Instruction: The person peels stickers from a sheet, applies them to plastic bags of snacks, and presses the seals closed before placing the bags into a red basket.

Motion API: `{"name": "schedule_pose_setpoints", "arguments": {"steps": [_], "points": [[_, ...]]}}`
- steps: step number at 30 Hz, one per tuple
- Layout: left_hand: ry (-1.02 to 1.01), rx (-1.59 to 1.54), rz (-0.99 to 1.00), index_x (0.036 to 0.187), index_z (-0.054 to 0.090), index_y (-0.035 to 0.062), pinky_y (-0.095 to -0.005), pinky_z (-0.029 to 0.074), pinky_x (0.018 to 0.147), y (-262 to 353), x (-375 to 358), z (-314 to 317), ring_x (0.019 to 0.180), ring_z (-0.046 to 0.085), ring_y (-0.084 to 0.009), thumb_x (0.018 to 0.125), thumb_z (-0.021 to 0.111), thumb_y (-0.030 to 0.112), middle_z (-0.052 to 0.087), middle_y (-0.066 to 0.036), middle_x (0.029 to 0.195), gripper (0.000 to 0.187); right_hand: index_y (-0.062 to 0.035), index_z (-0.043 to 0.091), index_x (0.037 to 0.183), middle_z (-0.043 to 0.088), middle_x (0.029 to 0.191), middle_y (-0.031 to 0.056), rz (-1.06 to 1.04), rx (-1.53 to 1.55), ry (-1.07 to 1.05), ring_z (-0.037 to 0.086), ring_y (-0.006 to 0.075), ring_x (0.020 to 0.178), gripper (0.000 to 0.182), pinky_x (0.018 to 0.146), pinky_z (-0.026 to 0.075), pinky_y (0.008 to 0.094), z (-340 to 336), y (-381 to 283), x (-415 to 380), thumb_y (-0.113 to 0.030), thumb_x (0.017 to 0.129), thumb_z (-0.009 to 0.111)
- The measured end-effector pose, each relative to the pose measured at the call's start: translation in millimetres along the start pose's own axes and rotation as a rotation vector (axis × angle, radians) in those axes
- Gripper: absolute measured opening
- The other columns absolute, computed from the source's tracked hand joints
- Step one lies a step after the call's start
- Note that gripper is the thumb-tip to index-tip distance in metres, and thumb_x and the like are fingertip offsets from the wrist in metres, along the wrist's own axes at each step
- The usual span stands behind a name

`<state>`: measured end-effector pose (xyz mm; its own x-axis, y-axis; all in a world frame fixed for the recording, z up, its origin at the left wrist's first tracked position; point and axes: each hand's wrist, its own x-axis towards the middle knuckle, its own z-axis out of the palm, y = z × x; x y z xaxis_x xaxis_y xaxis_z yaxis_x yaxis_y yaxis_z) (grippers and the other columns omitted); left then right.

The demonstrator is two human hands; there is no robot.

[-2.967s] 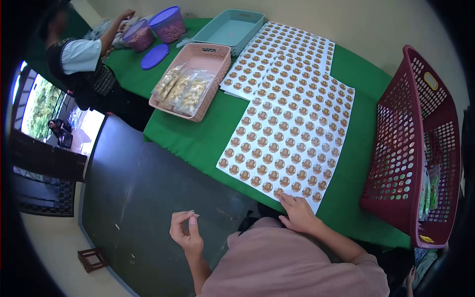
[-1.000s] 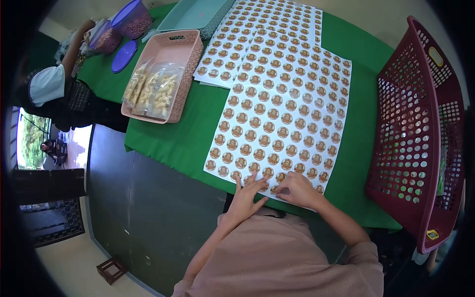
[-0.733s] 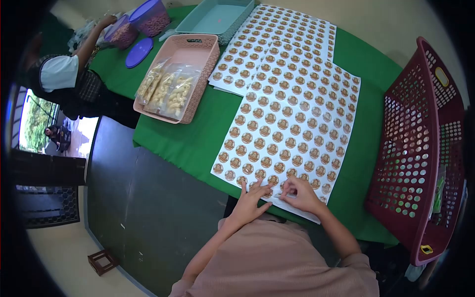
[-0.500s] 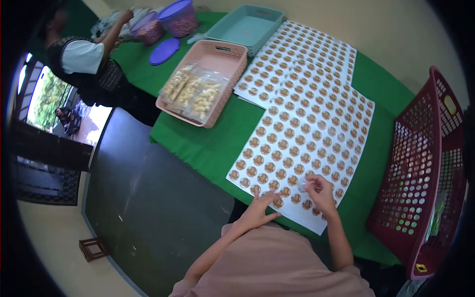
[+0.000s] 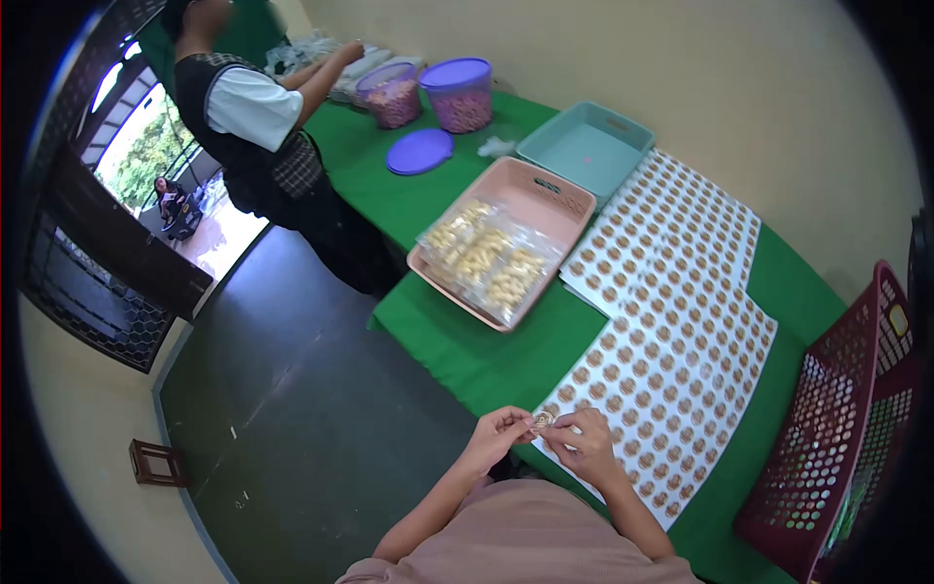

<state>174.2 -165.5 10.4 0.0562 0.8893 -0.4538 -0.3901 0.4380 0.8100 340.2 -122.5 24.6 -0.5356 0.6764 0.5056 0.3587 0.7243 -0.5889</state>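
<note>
A round brown-and-white sticker (image 5: pixel 543 420) is pinched between my two hands, just above the near left corner of a sticker sheet. My left hand (image 5: pixel 494 438) grips its left edge with thumb and forefinger. On the other side, my right hand (image 5: pixel 584 445) has closed fingertips on its right edge. Rows of similar round stickers cover the white sheet (image 5: pixel 671 389), which lies beside and partly under my right hand. Farther back, more sticker sheets (image 5: pixel 686 229) lie against it on the green cloth.
A pink basket (image 5: pixel 574 209) holds several clear bags of pale snacks (image 5: pixel 486 255). Behind it are a teal basket (image 5: pixel 593 146), a purple lid (image 5: pixel 420 151) and two purple-topped tubs (image 5: pixel 457 94). A maroon basket (image 5: pixel 808 438) stands at right. Another person (image 5: pixel 263 127) works at the table's far end.
My right hand has lifted off the sheet with a sticker and moved to my left hand. My left hand has left the sheet's edge and closed on the sticker. The view has swung left.
</note>
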Motion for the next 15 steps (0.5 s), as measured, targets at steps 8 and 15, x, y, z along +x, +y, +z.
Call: {"name": "schedule_pose_setpoints", "arguments": {"steps": [8, 15], "points": [[0.047, 0.117, 0.293, 0.090, 0.056, 0.0008, -0.0225, 0.041, 0.074, 59, 34, -72, 0.081, 0.053, -0.0093, 0.082, 0.056, 0.013, 0.056, -0.003, 0.085, 0.015, -0.0009, 0.043, 0.099, 0.047, 0.092, 0.0059, 0.634, 0.883, 0.045, 0.048, 0.0125, 0.081, 0.033, 0.073, 0.041, 0.0260, 62, -18, 78, -0.007, 0.073, 0.062], [-0.117, 0.287, 0.337, 0.089, 0.056, 0.0015, -0.0224, 0.040, 0.075, 101, 56, -113, 0.086, 0.050, -0.0089, 0.081, 0.056, 0.012, 0.054, -0.003, 0.093, 0.013, -0.0005, 0.050, 0.085, 0.050, 0.084, 0.0039, 0.573, 0.736, 0.073, 0.051, 0.0106, 0.077, 0.013, 0.071, 0.042, 0.0242, 108, -3, 109, -0.006, 0.077, 0.058]]}}
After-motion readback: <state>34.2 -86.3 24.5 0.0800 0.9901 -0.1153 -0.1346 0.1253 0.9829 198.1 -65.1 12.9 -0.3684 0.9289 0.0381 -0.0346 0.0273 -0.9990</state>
